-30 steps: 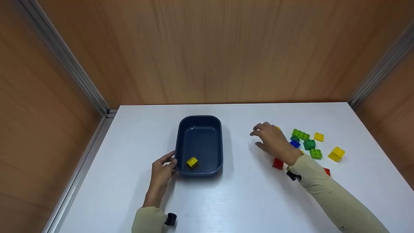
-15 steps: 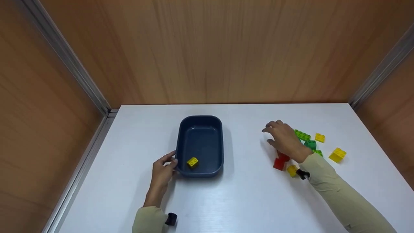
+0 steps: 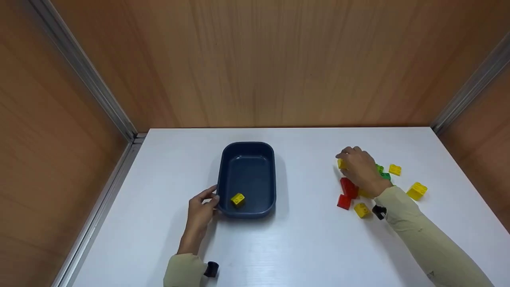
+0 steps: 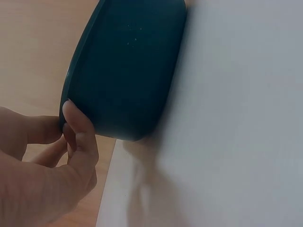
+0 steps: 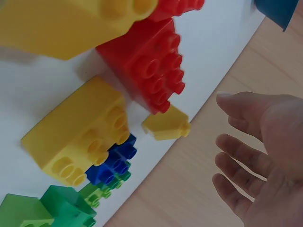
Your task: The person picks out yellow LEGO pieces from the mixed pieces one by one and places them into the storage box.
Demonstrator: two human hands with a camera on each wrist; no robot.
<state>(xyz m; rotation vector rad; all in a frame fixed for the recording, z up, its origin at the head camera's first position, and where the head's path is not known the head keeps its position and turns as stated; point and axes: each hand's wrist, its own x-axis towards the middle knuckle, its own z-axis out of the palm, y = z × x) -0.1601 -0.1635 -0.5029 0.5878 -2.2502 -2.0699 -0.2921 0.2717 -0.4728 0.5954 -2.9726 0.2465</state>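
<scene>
A dark blue rectangular tray (image 3: 252, 213) stands on the white table, with one yellow toy brick (image 3: 238, 200) near its left front corner. My left hand (image 3: 200, 211) grips the tray's left rim between thumb and fingers, as the left wrist view of the tray (image 4: 123, 71) also shows. On the right, my right hand (image 3: 361, 165) hovers over a pile of bricks, fingers loosely bent on either side of a small yellow brick (image 3: 341, 164). In the right wrist view, a gap separates the fingertips from that yellow brick (image 5: 165, 124). Red bricks (image 3: 349, 188) lie just below the hand.
Other yellow bricks lie nearer the front (image 3: 361, 210) and farther right (image 3: 417, 191). Blue bricks (image 5: 113, 163) and green bricks (image 5: 66, 208) show beside a larger yellow brick (image 5: 80, 127) in the right wrist view. A wooden wall (image 3: 255, 63) rises behind the table.
My right hand has moved right, back over the bricks, with its fingers coming around the small yellow brick. My left hand and the tray have stayed in place.
</scene>
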